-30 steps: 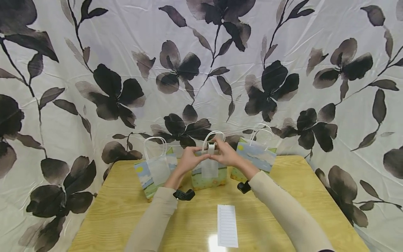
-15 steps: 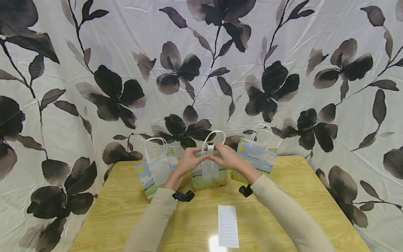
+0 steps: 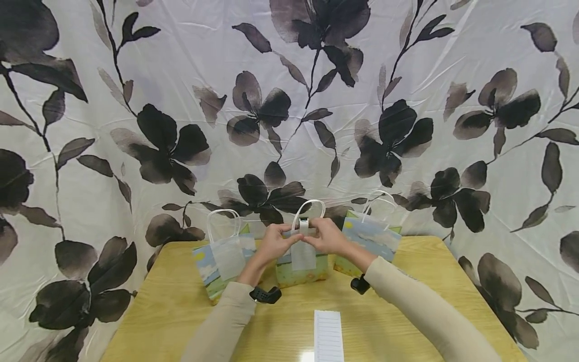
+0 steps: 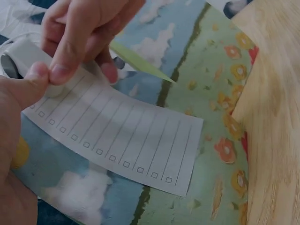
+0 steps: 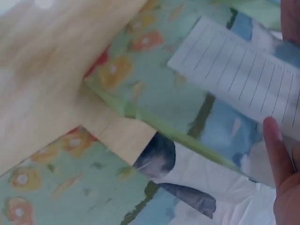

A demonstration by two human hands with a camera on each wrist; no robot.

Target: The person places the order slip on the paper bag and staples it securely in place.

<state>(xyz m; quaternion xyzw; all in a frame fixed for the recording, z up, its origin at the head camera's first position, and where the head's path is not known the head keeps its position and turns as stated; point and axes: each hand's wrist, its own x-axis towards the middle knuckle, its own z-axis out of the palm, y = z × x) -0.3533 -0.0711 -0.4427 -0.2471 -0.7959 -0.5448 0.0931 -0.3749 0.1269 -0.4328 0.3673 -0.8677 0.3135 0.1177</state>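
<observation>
A paper bag (image 3: 321, 269) with a painted landscape stands mid-table. Against its front lies a lined checklist sheet (image 4: 136, 136), its top end under a small white stapler-like device (image 4: 28, 54) with a dark end. My left hand (image 3: 273, 244) grips this device from the left, its thumb pressing on the white body. From the other side my right hand (image 3: 329, 236) grips it too, with the thumbs close together in the left wrist view. The right wrist view shows the right thumb (image 5: 280, 154) against the sheet; the device is out of sight there.
A similar bag (image 3: 201, 261) with a sheet (image 3: 227, 256) on its front stands at left. Another bag (image 3: 373, 239) stands at right, partly behind the right forearm. A lined sheet (image 3: 328, 334) lies on the wooden table (image 3: 154, 311); a floral cloth (image 3: 289, 125) hangs behind.
The whole head view has shifted, so the table and bags sit a little lower. Both hands stay on the white device at the middle bag's top.
</observation>
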